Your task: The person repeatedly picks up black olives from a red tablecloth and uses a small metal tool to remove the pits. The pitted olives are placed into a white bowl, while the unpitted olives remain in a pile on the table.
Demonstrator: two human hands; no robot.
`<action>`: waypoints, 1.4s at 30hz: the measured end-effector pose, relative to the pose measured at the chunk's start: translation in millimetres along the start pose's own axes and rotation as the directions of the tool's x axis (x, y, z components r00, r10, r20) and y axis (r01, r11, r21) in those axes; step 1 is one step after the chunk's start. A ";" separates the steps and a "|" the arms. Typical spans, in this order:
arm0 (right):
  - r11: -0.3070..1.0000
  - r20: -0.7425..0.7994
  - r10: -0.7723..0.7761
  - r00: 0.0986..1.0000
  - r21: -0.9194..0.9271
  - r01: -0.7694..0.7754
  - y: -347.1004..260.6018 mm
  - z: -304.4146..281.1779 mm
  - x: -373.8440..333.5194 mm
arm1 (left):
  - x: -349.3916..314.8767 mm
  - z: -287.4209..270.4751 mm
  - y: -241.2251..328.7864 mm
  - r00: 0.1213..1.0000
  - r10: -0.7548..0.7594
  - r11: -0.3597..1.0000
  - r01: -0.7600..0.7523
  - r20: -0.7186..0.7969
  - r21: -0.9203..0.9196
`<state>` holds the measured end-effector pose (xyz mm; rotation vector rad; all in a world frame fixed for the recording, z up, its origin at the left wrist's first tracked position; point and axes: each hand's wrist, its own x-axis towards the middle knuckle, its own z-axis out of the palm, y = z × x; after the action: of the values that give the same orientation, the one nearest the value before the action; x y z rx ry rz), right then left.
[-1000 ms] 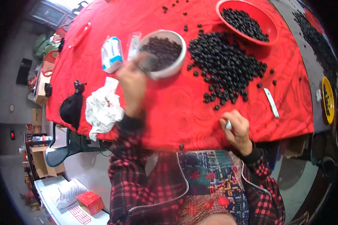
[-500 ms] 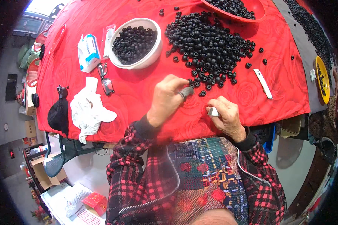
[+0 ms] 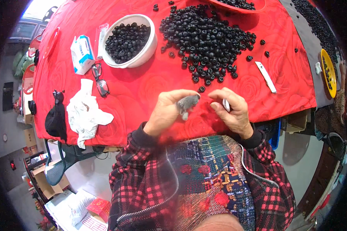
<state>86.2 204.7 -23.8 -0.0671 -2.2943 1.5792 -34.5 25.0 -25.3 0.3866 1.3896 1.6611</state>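
Observation:
My left hand (image 3: 165, 111) is closed in a pinch at the table's near side, a grey wrap (image 3: 187, 104) around its thumb. A small dark piece, mostly hidden, shows between thumb tip and forefinger; it looks like one of the black ring-shaped parts. Close by on the right, my right hand (image 3: 235, 113) has its fingers curled around a short silvery blade-like tool (image 3: 226, 104), whose far end is hidden in the palm. Beyond both hands spreads a heap of black ring-shaped parts (image 3: 208, 42), with one loose part (image 3: 201, 89) just past my left fingertips.
A white bowl (image 3: 152, 42) of black parts stands at left, near glasses (image 3: 100, 81), a tissue pack (image 3: 82, 56) and a white cloth (image 3: 86, 115). A red basin (image 3: 254, 8) is at the back. A white-handled cutter (image 3: 266, 77) and yellow dish (image 3: 332, 86) lie right.
My left hand has drawn back from the heap's near edge and turned, bringing a small dark piece nearer me. My right hand has risen slightly and turned, still gripping the blade-like tool.

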 end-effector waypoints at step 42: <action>0.962 0.193 0.120 0.974 0.221 -0.163 -46.3 -17.2 -5.9 | -47.4 35.7 12.7 1.000 0.022 0.977 -0.023 -0.007 -0.212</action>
<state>104.5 201.3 22.4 -0.0320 -2.2553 1.9960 11.3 10.2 11.7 0.2759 1.2001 1.8087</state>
